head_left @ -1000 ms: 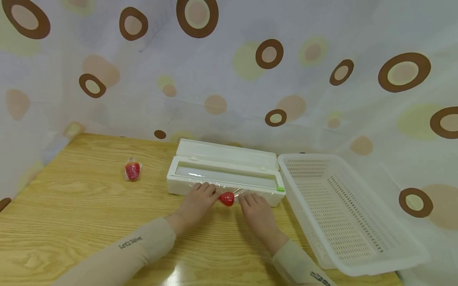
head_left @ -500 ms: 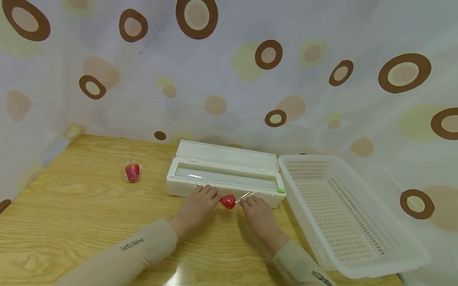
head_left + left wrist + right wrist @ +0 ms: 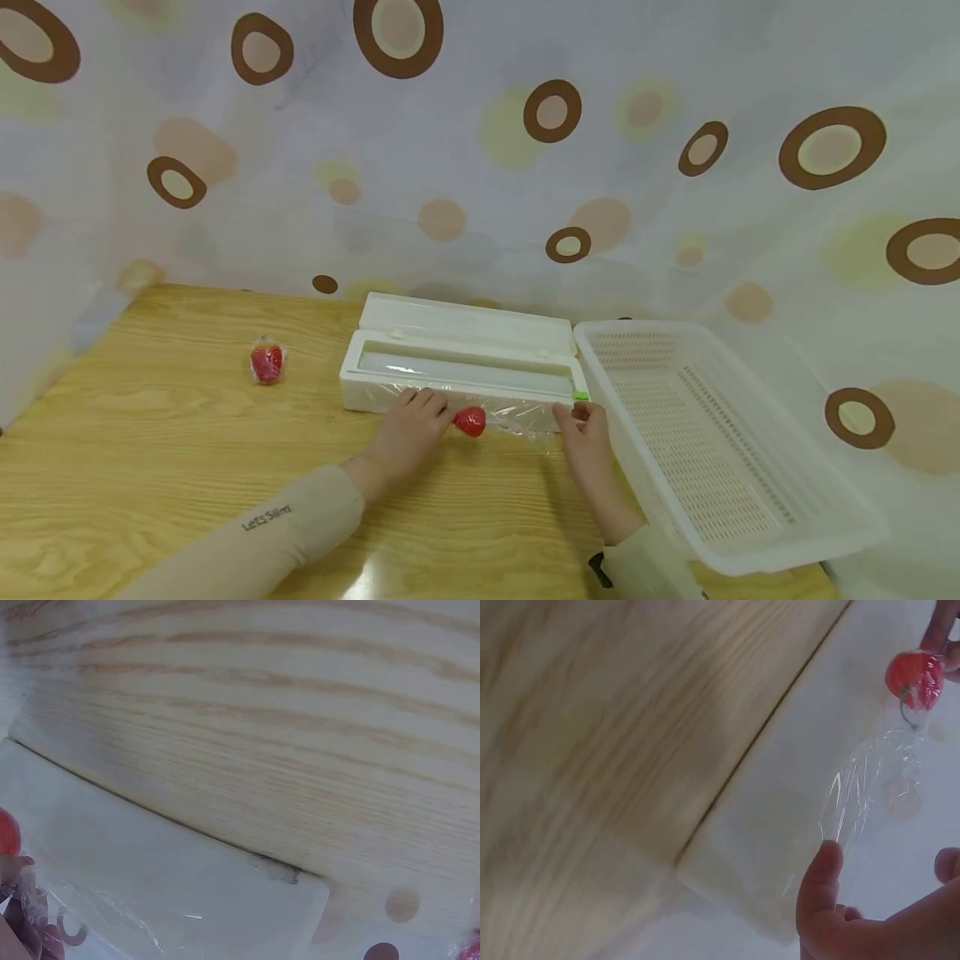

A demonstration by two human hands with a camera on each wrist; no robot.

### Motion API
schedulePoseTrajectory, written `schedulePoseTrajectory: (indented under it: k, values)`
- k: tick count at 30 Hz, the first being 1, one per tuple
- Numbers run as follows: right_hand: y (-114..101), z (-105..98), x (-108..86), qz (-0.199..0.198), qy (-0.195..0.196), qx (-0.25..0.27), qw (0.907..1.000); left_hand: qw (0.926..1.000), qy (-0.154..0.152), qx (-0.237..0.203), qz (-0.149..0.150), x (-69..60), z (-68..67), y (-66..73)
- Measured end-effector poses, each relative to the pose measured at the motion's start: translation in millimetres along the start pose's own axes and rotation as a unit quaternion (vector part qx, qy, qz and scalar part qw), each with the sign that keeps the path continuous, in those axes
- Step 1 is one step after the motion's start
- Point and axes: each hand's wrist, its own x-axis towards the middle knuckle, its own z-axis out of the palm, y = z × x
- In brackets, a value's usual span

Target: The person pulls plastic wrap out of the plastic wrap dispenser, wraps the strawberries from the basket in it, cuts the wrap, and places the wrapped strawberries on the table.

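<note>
A small red fruit with a green stem, wrapped in clear cling film, is beside my left hand. Those fingers pinch the film at the fruit's left side, also seen at the edge of the left wrist view. Film stretches from the fruit across the front of a white cling film box with its lid up and a roll inside. My right hand is at the box's right front corner, by a green tab. Its thumb is at the film's edge, fingers apart from it.
Another film-wrapped red fruit lies on the wooden table to the left. A white slotted basket stands right of the box, close to it. A dotted cloth hangs behind the table.
My right hand has left the twisted film beside the fruit and moved right to the box's corner. The film there has spread out loosely. My left hand keeps its hold.
</note>
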Motion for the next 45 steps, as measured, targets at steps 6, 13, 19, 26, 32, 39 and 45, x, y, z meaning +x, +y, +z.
schedulePoseTrajectory:
  k: [6,13,19,26,32,39,45]
  values:
    - [2,-5,10.5,0.132,-0.044,0.168,0.976,0.9999,-0.004,0.01,0.008,-2.1,-1.2,-1.5]
    - [9,-14,25.7,0.142,-0.078,0.185,0.9694,0.9998,0.009,0.018,0.009,-2.5,-1.7,-1.0]
    - [18,-17,30.0,0.126,-0.076,0.14,0.9792,0.9997,0.011,0.018,0.011,-2.5,-2.7,-1.0]
    - [23,-18,29.5,0.126,-0.053,0.203,0.9696,0.9996,0.01,0.027,0.005,-3.9,-2.2,0.5]
    - [27,-17,36.0,0.137,-0.071,0.193,0.969,0.9998,-0.007,0.014,-0.014,-5.1,-2.1,1.5]
    - [30,-15,44.0,0.15,-0.092,0.182,0.9674,0.9964,-0.053,-0.039,-0.054,-8.4,1.5,-0.2]
    - [33,-15,44.3,0.164,-0.088,0.179,0.966,0.9929,-0.036,-0.105,-0.044,-10.1,5.6,-1.7]
